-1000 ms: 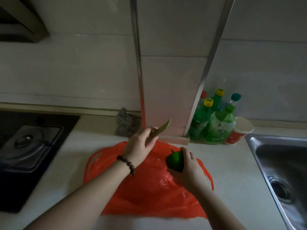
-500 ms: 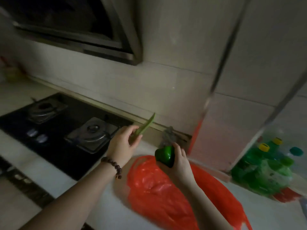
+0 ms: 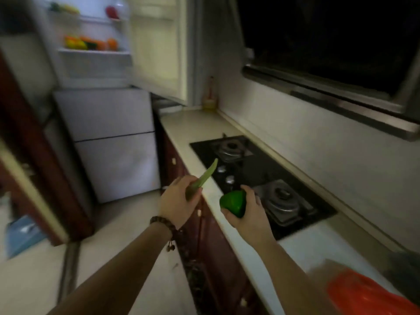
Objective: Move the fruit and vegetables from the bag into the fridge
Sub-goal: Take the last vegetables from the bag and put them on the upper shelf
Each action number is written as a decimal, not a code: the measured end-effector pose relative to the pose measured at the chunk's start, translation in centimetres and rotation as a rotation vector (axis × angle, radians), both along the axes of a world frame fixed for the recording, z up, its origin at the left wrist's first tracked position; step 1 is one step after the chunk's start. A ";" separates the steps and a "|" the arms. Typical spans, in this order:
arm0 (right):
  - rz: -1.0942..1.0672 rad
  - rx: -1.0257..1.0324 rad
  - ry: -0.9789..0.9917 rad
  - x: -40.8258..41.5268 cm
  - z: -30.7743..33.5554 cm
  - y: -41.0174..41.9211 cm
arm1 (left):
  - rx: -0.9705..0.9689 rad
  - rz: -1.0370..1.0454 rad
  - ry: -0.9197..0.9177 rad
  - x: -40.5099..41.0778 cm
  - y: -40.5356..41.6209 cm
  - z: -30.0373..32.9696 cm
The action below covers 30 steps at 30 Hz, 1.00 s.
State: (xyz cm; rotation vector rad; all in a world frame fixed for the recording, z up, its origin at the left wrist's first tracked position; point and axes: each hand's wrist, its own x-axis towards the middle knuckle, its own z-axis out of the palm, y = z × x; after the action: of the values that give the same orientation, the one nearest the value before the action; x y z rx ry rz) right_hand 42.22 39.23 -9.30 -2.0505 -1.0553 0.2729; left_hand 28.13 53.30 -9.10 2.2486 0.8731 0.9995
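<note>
My left hand (image 3: 179,201) grips a long pale green pod (image 3: 204,177) that points up and right. A round green pepper (image 3: 234,203) sits in the curled fingers of my right hand (image 3: 248,212), over the front edge of the counter. The orange plastic bag (image 3: 361,294) lies on the counter at the lower right, partly cut off. The white fridge (image 3: 109,123) stands at the far left end of the counter with its upper door (image 3: 156,44) open. Its lit shelves hold several orange, yellow and red fruits (image 3: 91,43).
A black gas hob (image 3: 250,169) with two burners is set in the pale counter (image 3: 181,123) just beyond my hands. A range hood (image 3: 329,64) hangs above it. Dark red cabinets (image 3: 211,235) run below the counter. A dark red door frame (image 3: 34,155) stands left.
The view has swung left from the bag and bottles to the hob and the open fridge. Both hands have carried the pod and the pepper away from the bag.
</note>
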 end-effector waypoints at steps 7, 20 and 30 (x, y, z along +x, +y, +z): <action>0.201 0.012 0.050 -10.1 -0.8 13.6 | 0.039 0.261 -0.007 -12.0 10.0 1.3; 0.391 0.083 0.005 -12.3 -0.1 36.4 | 0.030 0.495 -0.011 -16.6 28.6 2.1; 0.484 0.121 0.094 -6.0 2.3 57.9 | 0.104 0.565 -0.012 -11.1 48.9 6.7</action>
State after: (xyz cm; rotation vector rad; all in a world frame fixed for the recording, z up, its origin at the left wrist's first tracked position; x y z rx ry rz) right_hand 36.18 97.11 -6.99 -1.6366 -1.4622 0.5314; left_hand 17.00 102.24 -2.39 2.1142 1.5314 1.3205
